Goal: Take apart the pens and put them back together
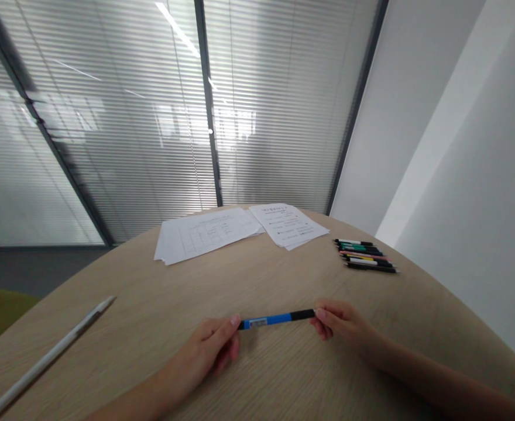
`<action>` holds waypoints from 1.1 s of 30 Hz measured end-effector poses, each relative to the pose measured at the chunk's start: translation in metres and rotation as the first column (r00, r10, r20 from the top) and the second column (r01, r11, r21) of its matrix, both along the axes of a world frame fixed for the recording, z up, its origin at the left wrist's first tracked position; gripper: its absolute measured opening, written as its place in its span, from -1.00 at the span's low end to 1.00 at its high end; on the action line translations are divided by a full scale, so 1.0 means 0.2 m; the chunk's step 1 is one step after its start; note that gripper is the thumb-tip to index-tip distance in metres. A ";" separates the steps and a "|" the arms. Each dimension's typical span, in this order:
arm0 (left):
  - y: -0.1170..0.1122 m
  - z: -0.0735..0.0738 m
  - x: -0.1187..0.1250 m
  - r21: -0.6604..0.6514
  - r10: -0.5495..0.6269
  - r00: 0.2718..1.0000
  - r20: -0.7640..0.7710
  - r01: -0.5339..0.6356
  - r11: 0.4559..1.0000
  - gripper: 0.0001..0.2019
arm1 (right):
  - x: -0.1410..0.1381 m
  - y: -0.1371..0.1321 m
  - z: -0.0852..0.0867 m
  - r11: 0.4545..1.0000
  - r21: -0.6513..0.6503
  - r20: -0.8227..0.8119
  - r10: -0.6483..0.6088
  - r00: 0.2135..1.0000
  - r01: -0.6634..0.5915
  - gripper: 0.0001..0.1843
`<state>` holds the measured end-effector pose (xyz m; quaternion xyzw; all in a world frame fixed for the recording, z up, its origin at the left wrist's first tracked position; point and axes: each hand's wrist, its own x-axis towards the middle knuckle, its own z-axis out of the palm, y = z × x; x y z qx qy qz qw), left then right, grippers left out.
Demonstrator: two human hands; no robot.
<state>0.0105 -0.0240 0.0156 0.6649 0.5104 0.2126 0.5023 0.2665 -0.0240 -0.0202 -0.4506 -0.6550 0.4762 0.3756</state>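
Note:
A blue and black pen [278, 319] with a small white label is stretched between my two hands, just above the wooden table. My left hand [216, 344] pinches its black left end between thumb and fingers. At the other end, past the black grip, my right hand [335, 321] pinches the tip; the very point is partly hidden by the fingers. The pen lies nearly level, its right end slightly higher in the view.
Several pens [365, 255] lie side by side at the table's right. Printed sheets sit at the back: a left stack [205, 234] and a right stack [288, 225]. A long white rod [49, 359] rests at the left. Behind the table [187, 286] stand glass panels with blinds [275, 117].

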 end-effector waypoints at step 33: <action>0.01 -0.06 0.00 0.074 0.005 0.959 0.283 -0.026 0.997 -0.59 | -0.01 -0.01 0.04 0.986 -0.110 -0.084 -0.131 0.988 0.122 -0.52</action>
